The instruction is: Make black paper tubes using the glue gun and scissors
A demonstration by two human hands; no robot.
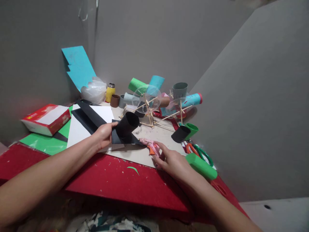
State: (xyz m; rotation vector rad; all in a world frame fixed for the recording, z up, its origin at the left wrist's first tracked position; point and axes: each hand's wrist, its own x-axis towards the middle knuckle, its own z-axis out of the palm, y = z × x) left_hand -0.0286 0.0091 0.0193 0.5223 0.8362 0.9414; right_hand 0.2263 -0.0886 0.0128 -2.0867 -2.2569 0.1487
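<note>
My left hand point(105, 135) is closed on the edge of a flat piece of black paper point(118, 139). On that piece stands a black paper tube point(127, 125), tilted a little, its round mouth facing up. In my right hand point(169, 159) is a pink glue gun point(150, 143) with an orange trigger; a small red light glows on its body. The gun's nozzle points left and is close to the right corner of the black paper. Whether the tip touches the paper cannot be made out.
White paper point(79, 129) and folded black paper lie left, near a red-and-white box point(47, 118). Behind stand stick frames point(147, 109), coloured paper tubes point(138, 85) and a yellow bottle point(110, 92). Scissors point(202, 154) and a green roll point(201, 166) lie right. Red cloth point(116, 180) covers the front edge.
</note>
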